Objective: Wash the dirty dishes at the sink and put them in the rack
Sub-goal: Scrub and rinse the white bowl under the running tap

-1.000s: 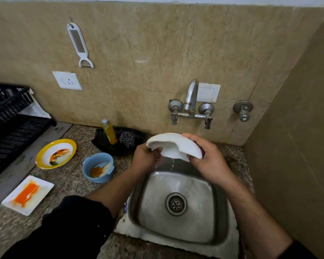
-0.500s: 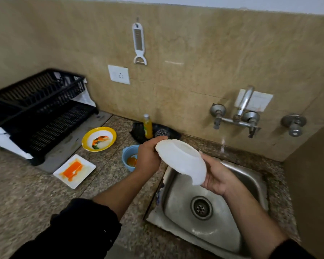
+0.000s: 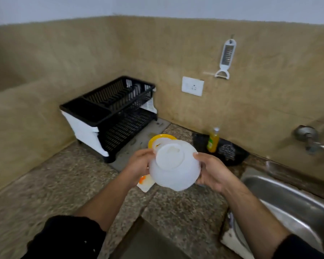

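Left hand [image 3: 138,165] and right hand [image 3: 211,172] grasp the inverted bowl [image 3: 174,171] by opposite edges, right of the rack [image 3: 110,113], apart from its edge.

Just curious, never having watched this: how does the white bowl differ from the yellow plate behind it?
The white bowl is held above the counter between the left hand and right hand; the yellow plate lies on the counter. The white bowl is turned base towards the camera; the yellow plate faces up. The white bowl shows almost whole; the yellow plate is mostly hidden behind it. Both are round.
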